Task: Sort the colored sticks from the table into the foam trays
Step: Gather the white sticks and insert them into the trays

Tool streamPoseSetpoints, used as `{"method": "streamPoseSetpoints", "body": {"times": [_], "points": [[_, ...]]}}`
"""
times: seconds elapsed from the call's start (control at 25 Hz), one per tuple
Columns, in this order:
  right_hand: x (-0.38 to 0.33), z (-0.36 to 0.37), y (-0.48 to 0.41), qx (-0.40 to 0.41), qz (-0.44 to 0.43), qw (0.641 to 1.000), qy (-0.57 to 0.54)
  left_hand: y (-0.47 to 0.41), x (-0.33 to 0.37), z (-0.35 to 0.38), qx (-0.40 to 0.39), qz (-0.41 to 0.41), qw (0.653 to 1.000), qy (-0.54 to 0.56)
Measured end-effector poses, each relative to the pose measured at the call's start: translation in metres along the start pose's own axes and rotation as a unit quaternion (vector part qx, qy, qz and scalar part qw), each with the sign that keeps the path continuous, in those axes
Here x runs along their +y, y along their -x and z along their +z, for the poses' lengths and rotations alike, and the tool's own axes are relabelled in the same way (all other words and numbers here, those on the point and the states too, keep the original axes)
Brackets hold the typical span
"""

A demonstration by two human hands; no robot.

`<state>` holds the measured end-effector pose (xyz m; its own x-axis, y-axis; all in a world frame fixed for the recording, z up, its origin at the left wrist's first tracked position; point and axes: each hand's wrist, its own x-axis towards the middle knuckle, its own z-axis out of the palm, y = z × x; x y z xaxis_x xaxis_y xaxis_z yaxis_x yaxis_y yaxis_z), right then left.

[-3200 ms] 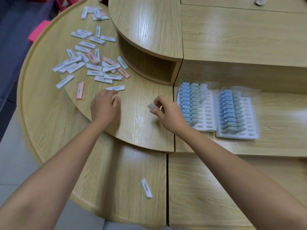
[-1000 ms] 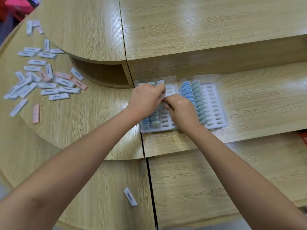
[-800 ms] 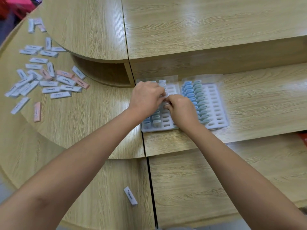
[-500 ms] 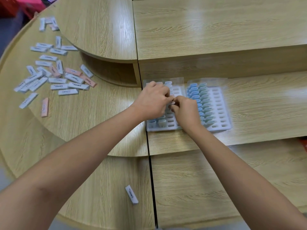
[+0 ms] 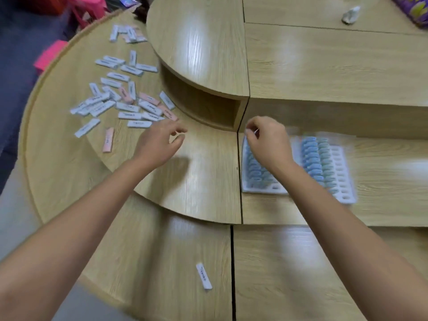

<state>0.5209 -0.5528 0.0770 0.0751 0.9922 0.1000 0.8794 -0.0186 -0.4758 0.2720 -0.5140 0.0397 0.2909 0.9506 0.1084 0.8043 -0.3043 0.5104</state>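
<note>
Now the left hand (image 5: 159, 141) is reaching across the counter (image 5: 196, 181) toward the scattered sticks (image 5: 129, 105). Its grip is wide, with the fingers loosely spread and holding nothing, just short of the nearest white ones. The right hand (image 5: 269, 144) is hovering over the far end of the left foam tray (image 5: 261, 189). Its grip is narrow, thumb and forefinger pinching a pale sliver (image 5: 255, 132) (too blurred to say whether it is a stick or only a scrap). The right foam tray (image 5: 345, 195) is lying just beside the first, and both are carrying rows of blue and greenish pieces, with open slots showing along the right tray's outer side. Most sticks are lying loose at the counter's far left, a pink stick (image 5: 108, 139) is sitting apart from them, and a stray white stick (image 5: 203, 275) is lying on the lower step. The pick will probably go best if the left hand is settling on one stick at the heap's near edge and pinching its long sides, so that neighbours are not dragged along.
</note>
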Motion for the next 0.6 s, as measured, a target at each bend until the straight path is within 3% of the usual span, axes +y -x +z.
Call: {"method": "streamPoseSetpoints", "body": {"times": [0.16, 0.28, 0.4, 0.6], "points": [[-0.060, 0.066, -0.036, -0.082, -0.073, 0.994, -0.023, -0.009, -0.074, -0.025, 0.033, -0.064, 0.995, -0.066], [-0.098, 0.117, -0.063, -0.136, -0.084, 0.987, -0.007, -0.024, -0.109, -0.023, 0.002, -0.058, 0.988, -0.140], [-0.123, 0.156, -0.084, -0.129, -0.119, 0.983, 0.048, -0.034, -0.130, -0.013, -0.041, -0.049, 0.987, -0.150], [-0.138, 0.193, -0.095, -0.104, -0.145, 0.972, 0.152, -0.036, -0.144, -0.008, -0.033, -0.021, 0.987, -0.158]]}}
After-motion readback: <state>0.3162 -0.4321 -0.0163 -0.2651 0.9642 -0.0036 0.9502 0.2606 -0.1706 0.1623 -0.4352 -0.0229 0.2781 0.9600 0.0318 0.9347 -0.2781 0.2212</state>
